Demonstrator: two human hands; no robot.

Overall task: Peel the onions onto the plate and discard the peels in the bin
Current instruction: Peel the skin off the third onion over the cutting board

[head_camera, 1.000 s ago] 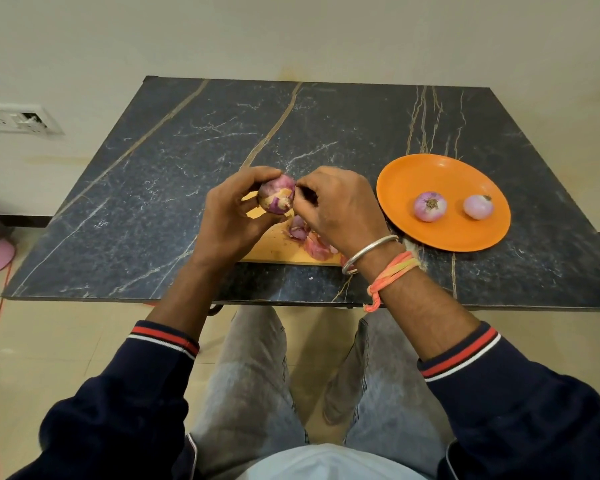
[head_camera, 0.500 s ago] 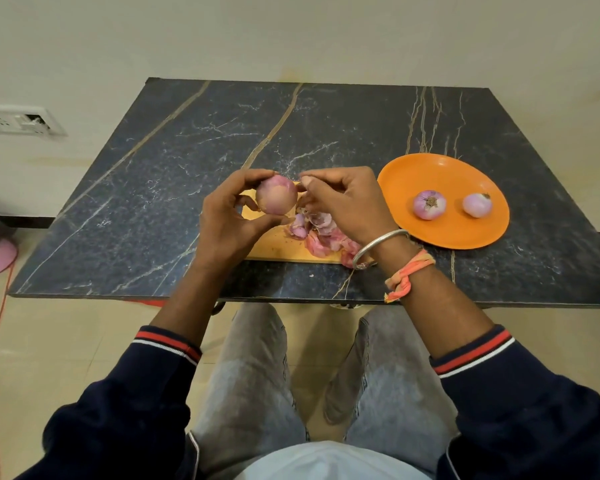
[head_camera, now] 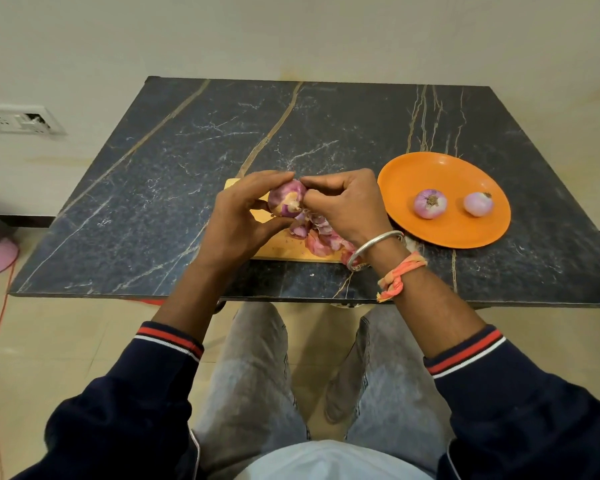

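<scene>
Head view: I see onion (head_camera: 286, 199) held above board (head_camera: 281, 252), between both grips. Left grip (head_camera: 236, 220) curls round its left side, thumb underneath. Right grip (head_camera: 347, 206) has fingers curled, pinching onion's right edge. Root end faces me; root-to-stem axis runs away from me. Peels (head_camera: 317, 237) lie on board under right grip. Plate (head_camera: 413, 168) just right.

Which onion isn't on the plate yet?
The onion gripped by the left hand above the cutting board; the other two lie on the orange plate.
</scene>
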